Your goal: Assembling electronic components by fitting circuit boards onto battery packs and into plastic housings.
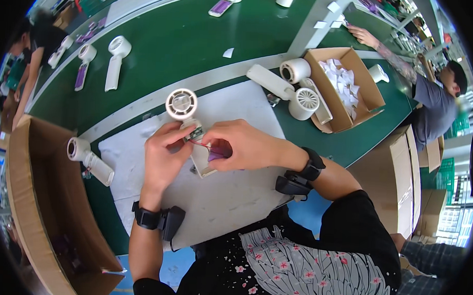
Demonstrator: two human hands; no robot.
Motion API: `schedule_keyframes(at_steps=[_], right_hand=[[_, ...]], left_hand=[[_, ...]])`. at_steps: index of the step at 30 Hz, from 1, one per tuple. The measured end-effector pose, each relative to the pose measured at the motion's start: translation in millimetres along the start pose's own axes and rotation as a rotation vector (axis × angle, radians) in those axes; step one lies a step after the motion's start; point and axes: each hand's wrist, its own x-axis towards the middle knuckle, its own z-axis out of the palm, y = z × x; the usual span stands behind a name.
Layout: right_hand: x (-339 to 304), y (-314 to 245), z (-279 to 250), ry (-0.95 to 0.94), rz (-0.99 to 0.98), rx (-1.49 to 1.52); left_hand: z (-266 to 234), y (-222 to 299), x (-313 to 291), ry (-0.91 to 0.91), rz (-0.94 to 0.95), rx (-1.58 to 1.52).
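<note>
A white handheld fan (182,104) lies on a pale cloth (229,200) in front of me, its round head pointing away. Its handle is open, showing a small green circuit board (196,133) with a thin red wire (198,143). My left hand (164,150) grips the fan near its neck, thumb and fingers beside the board. Between the fingers of my right hand (244,145) is a purple-wrapped battery (221,151), partly hidden by them, above the open handle shell (200,164). Where the wire ends behind my fingers cannot be seen.
Several white fan parts (304,103) lie at right beside a cardboard box (349,107) of white paper pieces. Another fan (91,161) lies left, near a large open carton (49,202). Fans stand along the green belt (172,44). Co-workers are at both sides.
</note>
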Motion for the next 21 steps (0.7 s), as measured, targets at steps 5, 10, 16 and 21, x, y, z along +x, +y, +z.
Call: schedule_keyframes(at_steps=[5,10,16,21], right_hand=[[5,8,-12,-0.276,0.239,0.638],[1,11,-11,-0.414,0.212,0.941],[-3,-3,-7,-0.467,0.144,0.963],[-2,-6,-7,-0.384,0.217,0.604]], left_hand=[[-8,2,-17,-0.002,-0.055,0.072],[-12,4,-18,-0.024,-0.015,0.096],[-16,8,-23,-0.017,0.053,0.136],[-18,9,-29,-0.003,0.079,0.172]])
